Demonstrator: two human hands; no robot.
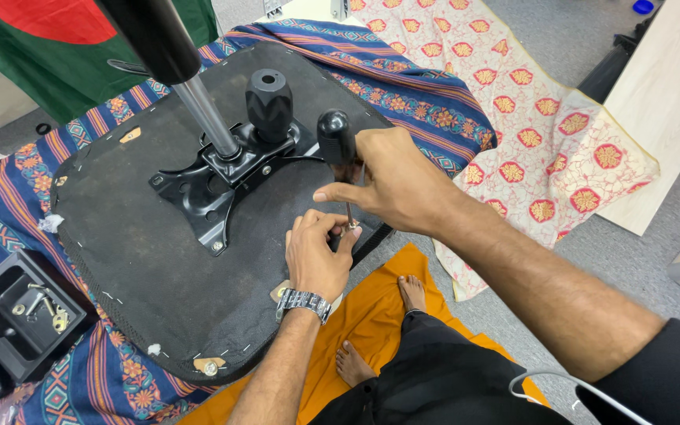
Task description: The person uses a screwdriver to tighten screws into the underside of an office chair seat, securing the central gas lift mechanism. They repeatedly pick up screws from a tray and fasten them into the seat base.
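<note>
Upturned office-chair seat (pixel 159 260) lies underside-up on striped cloth (pixel 403 94); tilt mechanism plate (pixel 214 177) sits near its centre. Right hand (pixel 391 177) is wrapped round the black-handled screwdriver (pixel 338 145), shaft pointing down at the seat's 3 o'clock edge. Left hand (pixel 316 256) pinches thumb and fingertips about the tip; the screw itself is hidden. Judgement: hold the shaft upright, press straight down, steady the tip. Black parts tray (pixel 21 311) at 8 o'clock holds spare screws.
</note>
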